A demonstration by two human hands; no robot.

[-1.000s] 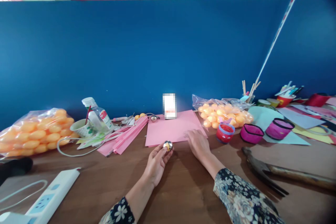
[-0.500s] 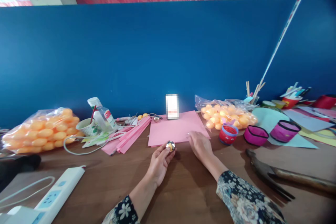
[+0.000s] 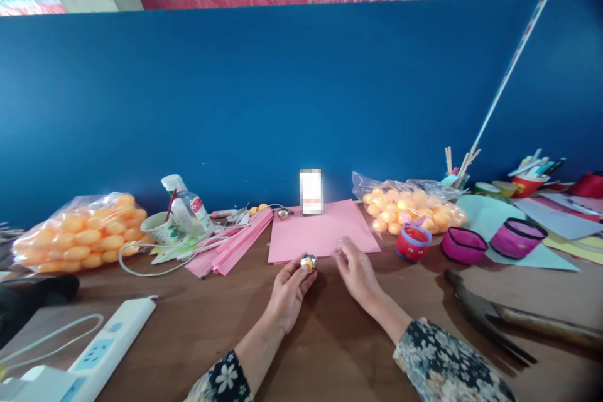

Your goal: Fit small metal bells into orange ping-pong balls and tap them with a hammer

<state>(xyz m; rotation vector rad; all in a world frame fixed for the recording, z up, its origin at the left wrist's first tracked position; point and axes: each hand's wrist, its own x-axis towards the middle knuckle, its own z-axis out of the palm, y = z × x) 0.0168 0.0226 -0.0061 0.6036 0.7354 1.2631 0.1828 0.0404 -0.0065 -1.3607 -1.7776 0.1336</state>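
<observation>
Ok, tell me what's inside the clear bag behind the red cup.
Inside the clear bag, yellow-orange balls show. Whatever lies deeper is hidden by them, and the red cup covers part of the front.

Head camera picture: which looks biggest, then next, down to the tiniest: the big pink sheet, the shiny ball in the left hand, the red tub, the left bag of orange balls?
1. Left bag of orange balls
2. Big pink sheet
3. Red tub
4. Shiny ball in the left hand
</observation>
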